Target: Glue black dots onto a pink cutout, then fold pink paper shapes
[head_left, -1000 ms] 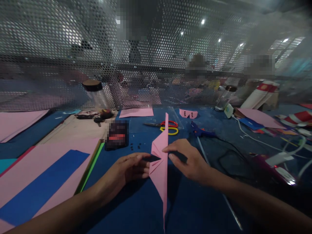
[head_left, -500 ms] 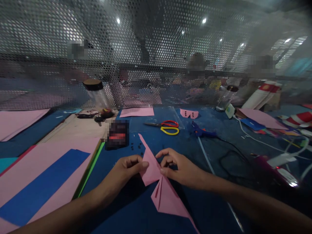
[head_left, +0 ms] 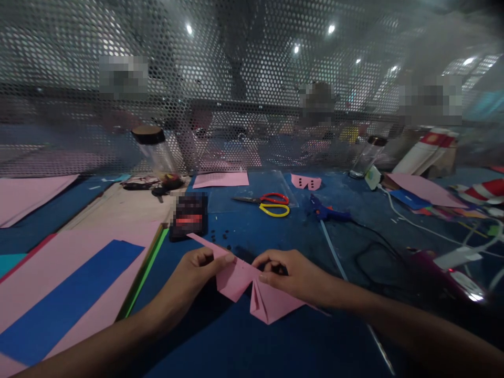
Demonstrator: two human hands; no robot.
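Note:
A pink paper mask (head_left: 232,281), notched in the middle with a fold beside the notch, is held up between my hands above the blue table. My left hand (head_left: 200,265) pinches its left half between thumb and fingers, and a narrow strip sticks out up and left beyond it. At the centre top edge, my right hand (head_left: 281,270) grips the paper with thumb and curled fingers. The mask's right end passes partly behind that hand. Several small black pieces (head_left: 220,233) lie on the table just past my left hand.
Scissors (head_left: 271,202) with red and yellow handles lie ahead. Right of them is a blue glue gun (head_left: 326,211) with a cord, near a smaller pink mask with black squares (head_left: 306,182). Blue paper (head_left: 79,299) lies on pink sheets at left. A perforated metal screen (head_left: 244,68) stands behind.
The pink mask has turned from a steep slant to nearly level, its left strip swinging down and left and its right end rising. Both hands keep their grip; my left hand has shifted slightly left.

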